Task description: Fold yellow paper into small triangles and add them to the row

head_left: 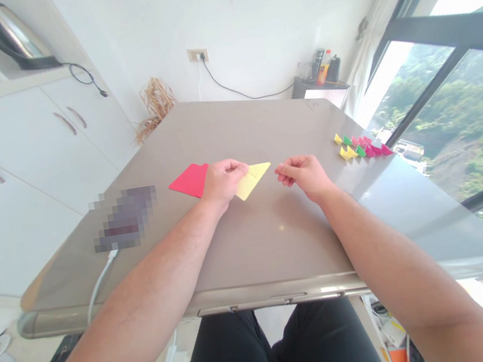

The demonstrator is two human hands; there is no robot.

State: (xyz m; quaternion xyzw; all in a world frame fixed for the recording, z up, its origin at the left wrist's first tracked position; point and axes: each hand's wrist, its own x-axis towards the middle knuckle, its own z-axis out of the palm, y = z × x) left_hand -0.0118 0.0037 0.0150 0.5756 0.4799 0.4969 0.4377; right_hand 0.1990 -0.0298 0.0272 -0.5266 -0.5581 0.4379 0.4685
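Yellow paper (pixel 254 179) lies folded on the table (pixel 255 240). Red paper (pixel 189 181) sits left of the left hand (pixel 222 182), which pinches the yellow edge, likely holding its crease. Just beside, the right hand (pixel 302 174) curls loosely, empty; folded pieces (pixel 362 147) sit further right.

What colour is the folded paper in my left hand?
Yellow; the head view shows the folded paper pinched in the left hand.
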